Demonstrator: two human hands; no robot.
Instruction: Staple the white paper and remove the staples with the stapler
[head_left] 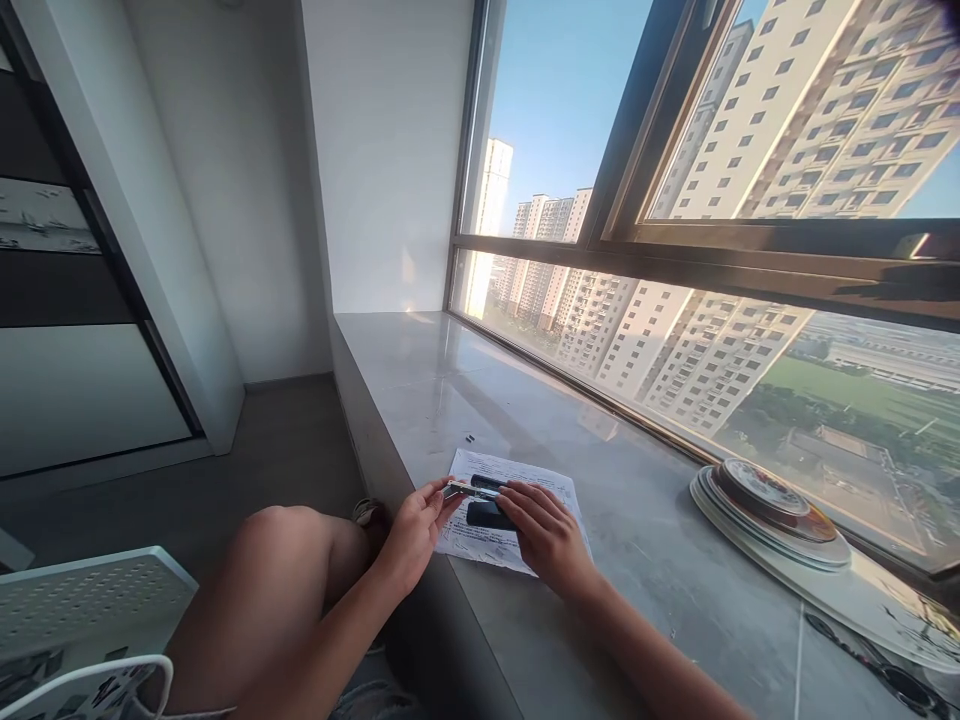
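Observation:
A dark stapler [491,515] is spread open above a printed sheet of paper [559,480] on the grey stone window sill. My left hand [416,525] pinches the end of its slim metal strip between thumb and fingers. From the other side, my right hand [544,525] grips the dark body, fingers closed over its right end. Part of the stapler is hidden under those fingers. Two tiny dark pieces [469,438] lie on the sill just beyond the paper.
A stack of round plates or boards [780,515] stands by the window at right, with a dark strap-like item [862,655] near it. A white perforated basket [90,610] is at lower left, next to my bent knee [281,560]. The window frame [675,260] borders the sill.

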